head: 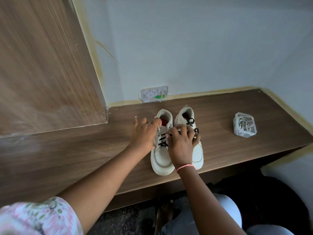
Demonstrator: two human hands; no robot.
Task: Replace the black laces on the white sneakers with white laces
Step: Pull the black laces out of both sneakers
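Unlacing is under way on the left of two white leather sneakers [161, 150], both standing toes toward you on the brown wood-grain desk [237, 150]. Your right hand [182, 146] lies over the lacing of that shoe, fingers curled, fingertips at the upper rows of the black flat lace [163, 141]; looks like a pinch on the lace, though the exact strand is hidden under the fingers. Your left hand [144, 134] sits just left of the same shoe, fingers bent over the collar edge and holding the upper steady.

Key relation: the shoe's long axis runs from you away toward the wall, heel far, toe near. The lace rows cross that axis, directly under your right fingertips, so the right hand is the nearer one to pull; judged direction for the pull is up and toward the heel. The second white sneaker [188, 119] is touching the first on the right-hand side, partly under your right hand, its black lace [190, 122] in place.

White replacement laces [244, 124] lie coiled in a small clear plastic tub [237, 131], well apart to the right of your right hand. Task looks early: no white lace threaded yet.
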